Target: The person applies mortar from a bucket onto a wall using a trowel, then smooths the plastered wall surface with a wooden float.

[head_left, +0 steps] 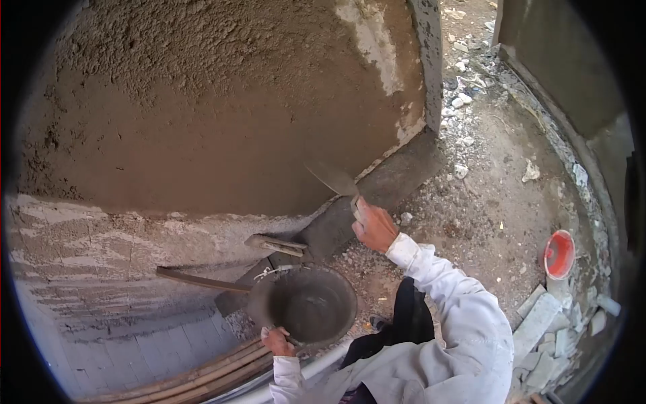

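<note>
My right hand (375, 225) is closed round the handle of a trowel (333, 178). Its blade, a little blurred, is at the lower right part of the wall, over wet brown plaster (222, 145); whether it touches cannot be made out. Below and to the left, my left hand (278, 341) grips the near rim of a dark bucket (346, 296). Grey mortar (311, 311) lies in the bottom of the bucket. Just beyond the bucket is a plastering float (276, 244), and a long wooden strip (202, 279) reaches left from the rim.
Rubble (461, 101) is scattered along the ground to the right. An orange-red bucket (559, 254) lies there beside broken slabs (536, 323). Bamboo poles (215, 377) and a pale pipe (328, 361) run along the bottom. A door-like opening is at the top right.
</note>
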`<state>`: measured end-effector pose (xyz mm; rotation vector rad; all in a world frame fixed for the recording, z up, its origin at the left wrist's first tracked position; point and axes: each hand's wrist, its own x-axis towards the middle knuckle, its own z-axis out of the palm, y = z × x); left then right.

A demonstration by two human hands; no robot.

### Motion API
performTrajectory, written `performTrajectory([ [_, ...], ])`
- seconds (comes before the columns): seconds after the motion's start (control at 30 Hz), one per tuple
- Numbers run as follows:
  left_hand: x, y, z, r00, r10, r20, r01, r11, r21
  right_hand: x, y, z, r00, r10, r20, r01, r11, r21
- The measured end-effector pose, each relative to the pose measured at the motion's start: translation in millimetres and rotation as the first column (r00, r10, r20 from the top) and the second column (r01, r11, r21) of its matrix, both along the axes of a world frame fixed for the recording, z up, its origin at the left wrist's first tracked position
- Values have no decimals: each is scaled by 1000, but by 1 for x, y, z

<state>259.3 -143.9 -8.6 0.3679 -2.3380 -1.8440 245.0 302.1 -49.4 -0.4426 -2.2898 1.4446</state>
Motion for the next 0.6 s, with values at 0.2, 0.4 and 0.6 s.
performTrajectory([
  [0.2,-16,89,51,984,-38,176,57,993,-107,95,-52,-18,586,758,287,-703,651,-284],
  [0.4,-24,166,93,811,-585,-5,561,781,-275,56,-125,49,664,485,568,-638,764,94],
  [0.6,-46,191,152,781,-611,-132,610,791,-54,74,-85,118,818,294,495,-487,812,322],
])
